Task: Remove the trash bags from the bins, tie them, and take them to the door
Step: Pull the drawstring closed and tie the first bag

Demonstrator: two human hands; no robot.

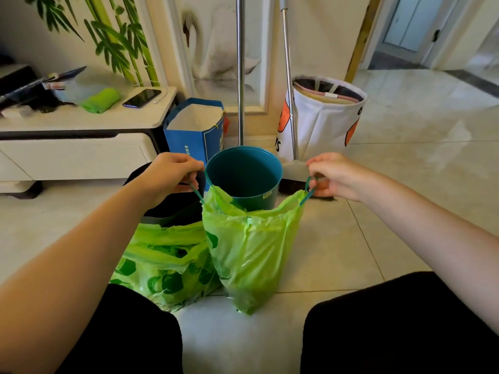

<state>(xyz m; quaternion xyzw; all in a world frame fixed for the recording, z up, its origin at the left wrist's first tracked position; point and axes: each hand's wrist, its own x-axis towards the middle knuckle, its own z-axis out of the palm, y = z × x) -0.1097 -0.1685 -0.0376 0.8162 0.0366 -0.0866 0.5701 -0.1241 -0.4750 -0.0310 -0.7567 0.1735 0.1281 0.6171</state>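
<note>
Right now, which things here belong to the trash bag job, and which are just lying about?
Job: plain green plastic bag held by its teal drawstrings in the left hand and right hand; printed green plastic bag on the floor; teal round bin.

Lying about: blue paper bag; white fabric basket; dark phone.

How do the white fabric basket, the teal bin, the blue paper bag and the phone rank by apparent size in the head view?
1. White fabric basket
2. Teal bin
3. Blue paper bag, partly hidden, so close to the bin
4. Phone
</note>
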